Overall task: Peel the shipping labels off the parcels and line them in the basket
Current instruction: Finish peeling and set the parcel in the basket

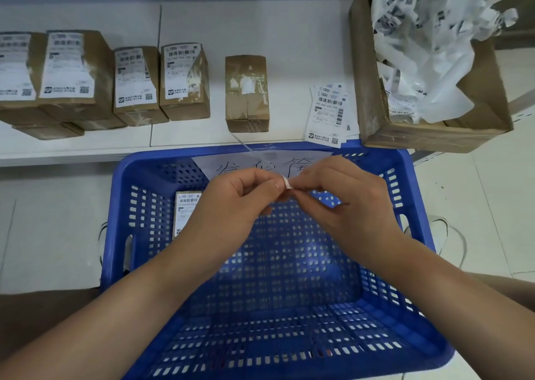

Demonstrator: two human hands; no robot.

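1. Here, the left hand (236,196) and right hand (343,194) meet above the blue basket (417,235), both pinching a small white scrap (286,183) between fingertips; what the scrap is cannot be made out.
2. One labelled parcel (186,210) stands inside the basket at its left wall, mostly hidden behind the left hand.
3. A handwritten paper sign (231,164) on the basket's far wall is partly covered by both hands.
4. On the white table (283,32), labelled parcels (136,81) sit in a row at left, the leftmost cut off by the frame edge.
5. A parcel without a label (246,93) stands alone.
6. Peeled labels (328,113) are stacked beside a cardboard box (367,90) of crumpled backing paper (428,38).
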